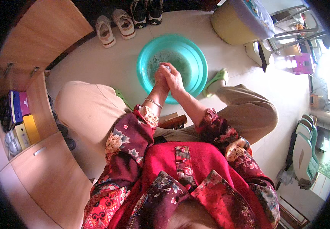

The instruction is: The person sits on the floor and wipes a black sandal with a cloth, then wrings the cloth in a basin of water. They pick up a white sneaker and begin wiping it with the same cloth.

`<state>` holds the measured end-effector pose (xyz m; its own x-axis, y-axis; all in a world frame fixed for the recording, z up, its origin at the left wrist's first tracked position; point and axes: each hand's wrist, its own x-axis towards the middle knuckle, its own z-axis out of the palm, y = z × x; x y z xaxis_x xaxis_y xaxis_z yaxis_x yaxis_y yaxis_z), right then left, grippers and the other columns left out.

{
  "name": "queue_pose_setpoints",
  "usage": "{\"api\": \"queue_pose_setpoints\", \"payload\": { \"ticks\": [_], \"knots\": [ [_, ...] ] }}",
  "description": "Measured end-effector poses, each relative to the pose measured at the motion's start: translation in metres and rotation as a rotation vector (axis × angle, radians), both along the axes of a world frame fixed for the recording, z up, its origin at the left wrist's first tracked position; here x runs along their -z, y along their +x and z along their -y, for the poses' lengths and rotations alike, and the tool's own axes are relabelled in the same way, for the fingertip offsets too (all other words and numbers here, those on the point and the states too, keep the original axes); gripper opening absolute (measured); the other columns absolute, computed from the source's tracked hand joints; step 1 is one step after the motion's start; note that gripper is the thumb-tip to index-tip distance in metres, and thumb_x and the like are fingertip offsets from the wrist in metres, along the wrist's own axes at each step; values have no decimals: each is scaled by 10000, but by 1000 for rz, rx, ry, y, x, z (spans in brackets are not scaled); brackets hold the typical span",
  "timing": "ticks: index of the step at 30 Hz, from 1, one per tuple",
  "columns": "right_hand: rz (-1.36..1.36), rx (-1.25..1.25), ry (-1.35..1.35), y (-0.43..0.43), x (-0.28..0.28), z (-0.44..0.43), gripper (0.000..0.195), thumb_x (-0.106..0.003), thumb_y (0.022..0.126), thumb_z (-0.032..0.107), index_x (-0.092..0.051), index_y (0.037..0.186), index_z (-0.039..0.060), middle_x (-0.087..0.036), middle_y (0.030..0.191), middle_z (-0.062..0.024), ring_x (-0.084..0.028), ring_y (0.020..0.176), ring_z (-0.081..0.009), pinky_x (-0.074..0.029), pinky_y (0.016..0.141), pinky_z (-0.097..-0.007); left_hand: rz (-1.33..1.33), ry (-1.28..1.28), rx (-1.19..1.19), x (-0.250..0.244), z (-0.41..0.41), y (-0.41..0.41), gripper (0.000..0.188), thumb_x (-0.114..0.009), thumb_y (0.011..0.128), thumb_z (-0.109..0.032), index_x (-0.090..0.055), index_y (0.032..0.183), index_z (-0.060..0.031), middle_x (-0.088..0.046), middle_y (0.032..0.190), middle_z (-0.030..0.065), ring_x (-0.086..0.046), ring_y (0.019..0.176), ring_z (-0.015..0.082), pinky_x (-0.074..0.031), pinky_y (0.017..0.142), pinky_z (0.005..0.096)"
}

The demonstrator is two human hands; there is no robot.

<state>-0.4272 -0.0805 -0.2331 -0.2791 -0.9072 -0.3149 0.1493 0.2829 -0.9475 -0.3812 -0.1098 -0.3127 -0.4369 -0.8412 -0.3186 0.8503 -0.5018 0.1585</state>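
Note:
A round turquoise plastic basin (200, 74) stands on the floor between my feet, with sudsy water (179, 60) in it. Above the water, my left hand (162, 75) and my right hand (175, 78) are pressed together over the basin's near half. A bit of something whitish (167, 68) shows between the fingers; what it is cannot be told, as the hands hide most of it. A bangle (153, 102) circles one wrist. Both floral sleeves are pushed up to the forearms.
Light shoes (105, 32) and dark sneakers (147, 13) stand beyond the basin. A yellow tub (230, 24) is at upper right. An open wooden cabinet (44, 108) is at left. Part of a wooden stool (176, 122) shows under me; green clogs (222, 75) are on my feet.

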Motion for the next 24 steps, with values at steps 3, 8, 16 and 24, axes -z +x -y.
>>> {"api": "queue_pose_setpoints", "payload": {
  "ticks": [3, 8, 16, 24],
  "knots": [
    [-154, 99, -106, -34, 13, 27, 351, -500, 872, 244, -535, 1123, 1, -605, 958, -94, -552, 848, -144, -446, 747, -261, 320, 74, 76, -26, 9, -33, 306, -431, 889, -327, -556, 992, -67, -580, 958, 57, -547, 881, 196, -445, 804, 342],
    [81, -53, -11, -20, -8, -5, 356, -481, 863, 211, -519, 1154, 10, -497, 1195, -156, -502, 1048, -200, -390, 890, -285, 442, 105, 72, -68, 9, 0, 389, -389, 896, -446, -529, 949, -87, -540, 904, 37, -502, 876, 188, -406, 823, 345],
    [-115, 113, -53, -49, 25, 6, 449, -456, 887, 299, -464, 1192, -29, -581, 1059, -129, -530, 834, -201, -439, 766, -306, 490, 130, 207, -72, -27, -34, 432, -383, 907, -400, -492, 1118, -39, -524, 1105, 99, -490, 1020, 206, -380, 915, 345],
    [171, 95, -8, 6, -12, -28, 460, -469, 884, 258, -420, 1242, -26, -473, 1235, -147, -426, 1146, -213, -317, 961, -277, 113, -143, 272, -19, 9, 14, 560, -381, 857, -560, -540, 1009, -44, -548, 912, 75, -532, 848, 181, -463, 734, 316]
  ]
}}
